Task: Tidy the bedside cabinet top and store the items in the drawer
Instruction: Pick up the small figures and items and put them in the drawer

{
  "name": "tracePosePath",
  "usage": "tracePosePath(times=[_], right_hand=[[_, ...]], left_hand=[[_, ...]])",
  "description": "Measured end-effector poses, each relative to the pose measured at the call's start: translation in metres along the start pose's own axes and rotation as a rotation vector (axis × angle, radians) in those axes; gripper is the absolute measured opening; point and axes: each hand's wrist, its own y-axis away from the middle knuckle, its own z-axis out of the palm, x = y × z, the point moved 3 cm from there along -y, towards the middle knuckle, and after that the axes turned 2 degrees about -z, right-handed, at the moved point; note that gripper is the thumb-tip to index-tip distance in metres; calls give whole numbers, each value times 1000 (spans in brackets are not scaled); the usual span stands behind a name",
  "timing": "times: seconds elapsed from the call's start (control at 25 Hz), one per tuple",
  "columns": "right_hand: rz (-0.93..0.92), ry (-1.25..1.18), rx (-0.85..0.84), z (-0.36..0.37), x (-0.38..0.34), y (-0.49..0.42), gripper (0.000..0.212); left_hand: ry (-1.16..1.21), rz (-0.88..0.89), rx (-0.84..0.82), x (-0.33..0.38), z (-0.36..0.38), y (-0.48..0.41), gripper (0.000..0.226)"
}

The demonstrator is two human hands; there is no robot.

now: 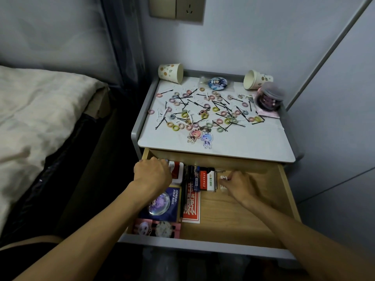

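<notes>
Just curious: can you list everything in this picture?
paper cups: two, cream with flower print, on their sides at the cabinet top's back corners
round badge: one, blue, back middle
jar: one, clear with pinkish contents, back right
hair ties: many, pastel, scattered over the top
hairpins: many, black, among the ties
keychain figures: two, pink-haired and blue-haired, front of top
drawer: one, light wood, open, items stored at its left
bed: one, white cover, left
wall socket: one, beige, above
left hand: one, drawer's back left, fingers curled
right hand: one, pinching a small white item in the drawer
</notes>
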Motion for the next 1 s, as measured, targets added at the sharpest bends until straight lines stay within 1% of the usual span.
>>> tracePosePath(times=[0.16, 0.32, 0.44, 0.6, 0.68, 0.76, 0.84, 0.92, 1.0], right_hand=[[47, -99, -4, 11, -3, -5, 34], [42, -144, 9, 12, -2, -12, 35], [44, -183, 27, 12, -3, -13, 32], [31, -213, 9, 8, -1, -9, 29], [27, -220, -2, 0, -1, -3, 27], [14, -189, 11, -15, -3, 6, 19], [-34, -98, 42, -36, -7, 16, 11], [-125, -7, 103, -63, -11, 23, 12], [-196, 16, 188, -93, -14, 22, 10]], left_hand=[[-22, 6, -4, 1, -2, 0, 30], [-23, 6, 1, 2, -4, 1, 28], [-27, 1, -5, 3, -6, 1, 28], [-13, -8, 4, 3, -8, 3, 27], [12, -22, 21, 4, -12, 4, 31], [104, -6, 21, 9, -18, 6, 36], [306, 66, -25, 16, -25, 7, 36], [516, 156, -82, 23, -34, 6, 32], [705, 217, -115, 27, -47, 1, 26]])
